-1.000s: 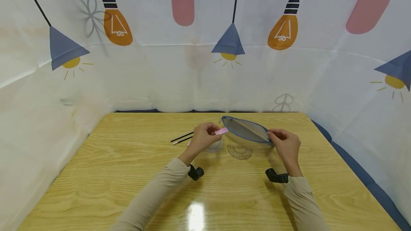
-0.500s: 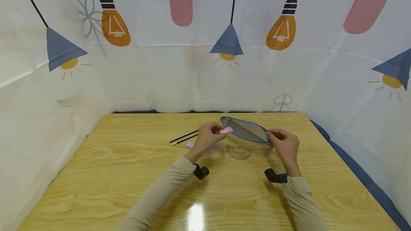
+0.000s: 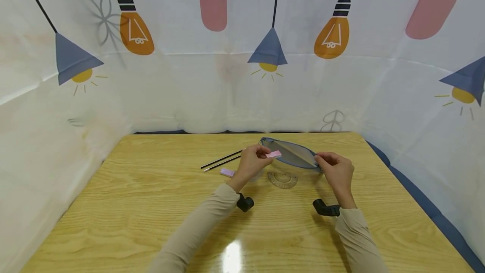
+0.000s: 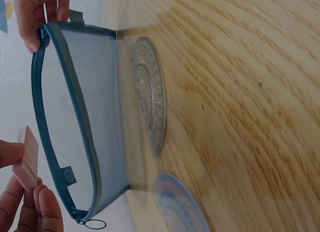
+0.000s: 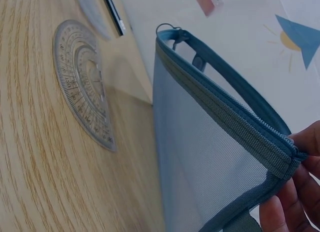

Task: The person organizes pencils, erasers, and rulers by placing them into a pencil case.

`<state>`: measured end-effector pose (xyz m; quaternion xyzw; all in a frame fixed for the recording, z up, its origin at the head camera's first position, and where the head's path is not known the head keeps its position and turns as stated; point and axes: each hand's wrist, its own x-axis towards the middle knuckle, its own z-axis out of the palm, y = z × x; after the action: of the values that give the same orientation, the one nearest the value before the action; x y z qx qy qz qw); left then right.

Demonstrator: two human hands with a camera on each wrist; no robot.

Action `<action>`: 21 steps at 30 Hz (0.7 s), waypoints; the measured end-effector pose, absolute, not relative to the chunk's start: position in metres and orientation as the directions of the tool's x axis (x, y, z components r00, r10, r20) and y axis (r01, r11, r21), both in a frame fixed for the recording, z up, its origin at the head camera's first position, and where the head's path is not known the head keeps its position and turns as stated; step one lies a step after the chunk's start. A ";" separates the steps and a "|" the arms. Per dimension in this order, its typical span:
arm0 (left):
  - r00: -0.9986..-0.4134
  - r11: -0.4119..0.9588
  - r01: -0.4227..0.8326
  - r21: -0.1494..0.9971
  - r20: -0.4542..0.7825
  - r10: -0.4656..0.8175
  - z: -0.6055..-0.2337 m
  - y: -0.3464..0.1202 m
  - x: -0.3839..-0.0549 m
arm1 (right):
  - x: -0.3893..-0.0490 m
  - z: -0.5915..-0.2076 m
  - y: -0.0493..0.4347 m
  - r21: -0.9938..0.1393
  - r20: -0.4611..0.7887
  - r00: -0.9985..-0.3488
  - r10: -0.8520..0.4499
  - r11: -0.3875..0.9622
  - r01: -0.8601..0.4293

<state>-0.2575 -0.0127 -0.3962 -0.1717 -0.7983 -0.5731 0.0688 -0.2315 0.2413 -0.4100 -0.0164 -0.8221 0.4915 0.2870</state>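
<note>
In the head view my left hand [image 3: 252, 163] pinches a pink eraser [image 3: 273, 154] beside the open mouth of a blue mesh zipper pouch [image 3: 291, 154]. My right hand [image 3: 338, 174] pinches the pouch's right corner and keeps it upright. The left wrist view has the eraser [image 4: 27, 159] between thumb and fingers, outside the unzipped rim of the pouch [image 4: 107, 117]. From the right wrist, thumb and fingers grip the zipper end of the pouch [image 5: 210, 137]; a zipper ring hangs at its far end.
On the wooden table [image 3: 132, 205], a clear protractor [image 3: 282, 180] lies before the pouch. A second, bluish protractor [image 4: 177, 207] is partly hidden by my left arm. Two dark pencils [image 3: 221, 161] and another pink eraser [image 3: 227, 172] lie left. A printed curtain [image 3: 197, 92] stands behind.
My left hand has moved right with the eraser, to the pouch's mouth. The eraser on the table has come out from behind my left arm. My right hand and the pouch stay nearly still.
</note>
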 end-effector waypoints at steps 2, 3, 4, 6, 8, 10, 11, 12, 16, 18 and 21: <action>-0.933 0.280 0.348 0.895 0.301 0.195 -0.397 -0.010 -0.258 | -0.231 -0.410 0.241 -0.818 0.453 -0.836 0.309 0.517 -0.252; -0.933 0.274 0.348 0.897 0.302 0.195 -0.397 -0.008 -0.259 | -0.231 -0.410 0.241 -0.819 0.451 -0.838 0.308 0.517 -0.251; -0.933 0.273 0.348 0.897 0.302 0.195 -0.397 -0.007 -0.259 | -0.231 -0.409 0.241 -0.821 0.448 -0.840 0.307 0.514 -0.250; -0.933 0.271 0.350 0.897 0.307 0.191 -0.398 -0.005 -0.260 | -0.230 -0.409 0.241 -0.822 0.441 -0.844 0.307 0.514 -0.243; -0.930 0.267 0.357 0.895 0.314 0.189 -0.399 -0.003 -0.261 | -0.229 -0.409 0.241 -0.826 0.434 -0.846 0.309 0.511 -0.237; -0.930 0.270 0.358 0.894 0.315 0.189 -0.399 -0.002 -0.261 | -0.229 -0.409 0.241 -0.828 0.432 -0.846 0.312 0.508 -0.235; -0.930 0.272 0.359 0.893 0.317 0.189 -0.400 -0.001 -0.261 | -0.229 -0.409 0.241 -0.828 0.431 -0.846 0.314 0.510 -0.233; -0.929 0.271 0.361 0.892 0.319 0.189 -0.400 0.000 -0.262 | -0.229 -0.409 0.241 -0.827 0.432 -0.845 0.314 0.511 -0.233; -0.926 0.267 0.369 0.890 0.327 0.190 -0.400 0.002 -0.263 | -0.229 -0.409 0.240 -0.826 0.434 -0.845 0.313 0.513 -0.234; -0.925 0.258 0.370 0.892 0.329 0.188 -0.400 0.004 -0.263 | -0.229 -0.409 0.240 -0.823 0.438 -0.843 0.313 0.517 -0.236; -0.925 0.257 0.370 0.893 0.330 0.189 -0.399 0.007 -0.263 | -0.230 -0.409 0.240 -0.820 0.446 -0.837 0.316 0.519 -0.241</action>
<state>-0.2632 0.0069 -0.3987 -0.1771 -0.7890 -0.5832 0.0779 -0.2297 0.2403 -0.4085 -0.0227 -0.8236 0.4901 0.2845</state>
